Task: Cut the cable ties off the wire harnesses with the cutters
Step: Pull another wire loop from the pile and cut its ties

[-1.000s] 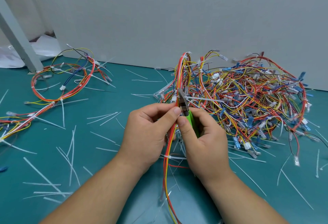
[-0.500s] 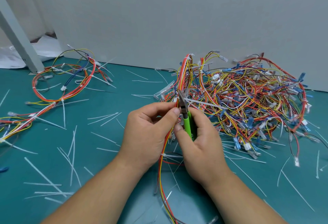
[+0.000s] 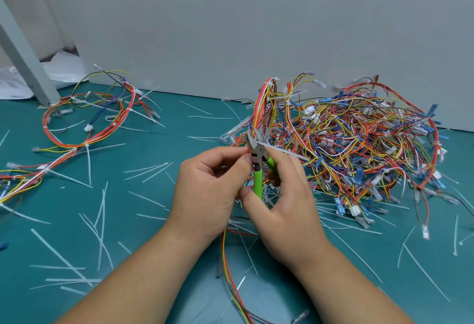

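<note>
My right hand (image 3: 284,210) grips green-handled cutters (image 3: 257,180), jaws pointing up and spread apart around a white cable tie (image 3: 282,149) that sticks out to the right. My left hand (image 3: 207,190) pinches a red, orange and yellow wire harness (image 3: 261,103) just left of the jaws. That harness rises to a tied top and hangs down between my wrists toward the table's near edge. A large tangled pile of harnesses (image 3: 359,144) lies behind and to the right.
Another harness (image 3: 84,128) loops across the green table (image 3: 143,195) at the left. Several cut white ties (image 3: 100,221) lie scattered everywhere. A grey wall panel (image 3: 256,28) closes the back, with a slanted grey post (image 3: 23,59) at far left.
The cutter handles have spread and the jaws have opened. The held harness has shifted slightly left and down, and a tie tail now juts right of the jaws.
</note>
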`<state>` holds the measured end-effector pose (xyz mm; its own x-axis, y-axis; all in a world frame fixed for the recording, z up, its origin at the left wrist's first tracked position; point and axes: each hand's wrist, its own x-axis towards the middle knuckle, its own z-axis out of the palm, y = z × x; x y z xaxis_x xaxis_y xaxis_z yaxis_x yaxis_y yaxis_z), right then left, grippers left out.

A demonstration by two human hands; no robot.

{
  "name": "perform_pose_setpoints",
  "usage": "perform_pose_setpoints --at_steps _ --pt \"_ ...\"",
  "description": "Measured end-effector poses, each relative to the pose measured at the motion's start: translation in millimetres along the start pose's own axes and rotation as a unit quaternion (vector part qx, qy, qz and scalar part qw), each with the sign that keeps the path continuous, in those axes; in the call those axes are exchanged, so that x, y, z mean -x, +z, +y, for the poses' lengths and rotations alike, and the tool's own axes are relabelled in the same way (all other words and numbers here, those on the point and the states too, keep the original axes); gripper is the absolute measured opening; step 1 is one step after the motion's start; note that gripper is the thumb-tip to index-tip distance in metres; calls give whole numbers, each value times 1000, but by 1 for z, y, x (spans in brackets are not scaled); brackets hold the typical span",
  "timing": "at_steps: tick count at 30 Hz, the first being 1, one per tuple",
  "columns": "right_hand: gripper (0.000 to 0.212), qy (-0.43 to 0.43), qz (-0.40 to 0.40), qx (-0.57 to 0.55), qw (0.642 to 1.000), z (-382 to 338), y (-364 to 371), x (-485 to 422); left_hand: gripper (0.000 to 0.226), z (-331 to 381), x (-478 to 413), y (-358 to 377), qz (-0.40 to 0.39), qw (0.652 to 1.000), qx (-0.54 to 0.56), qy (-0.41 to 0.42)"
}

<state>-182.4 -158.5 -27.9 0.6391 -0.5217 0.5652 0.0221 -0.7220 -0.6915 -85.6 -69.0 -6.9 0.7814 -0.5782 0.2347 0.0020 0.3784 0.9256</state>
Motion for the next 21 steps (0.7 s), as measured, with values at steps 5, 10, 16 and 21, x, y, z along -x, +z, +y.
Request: perform_pose_setpoints --at_steps 5,10,16,21 --pt "46 16 48 -7 999 3 0 0 15 -1 -1 -1 20 1000 -8 -1" --pt "47 9 36 10 999 5 0 1 18 0 -1 -1 26 1000 -10 7" --pt "39 -5 36 -5 999 3 -2 0 13 1 1 0 -17 1000 9 0" --pt "33 9 43 -21 999 0 -3 0 12 -1 1 -1 -19 1000 4 -6"
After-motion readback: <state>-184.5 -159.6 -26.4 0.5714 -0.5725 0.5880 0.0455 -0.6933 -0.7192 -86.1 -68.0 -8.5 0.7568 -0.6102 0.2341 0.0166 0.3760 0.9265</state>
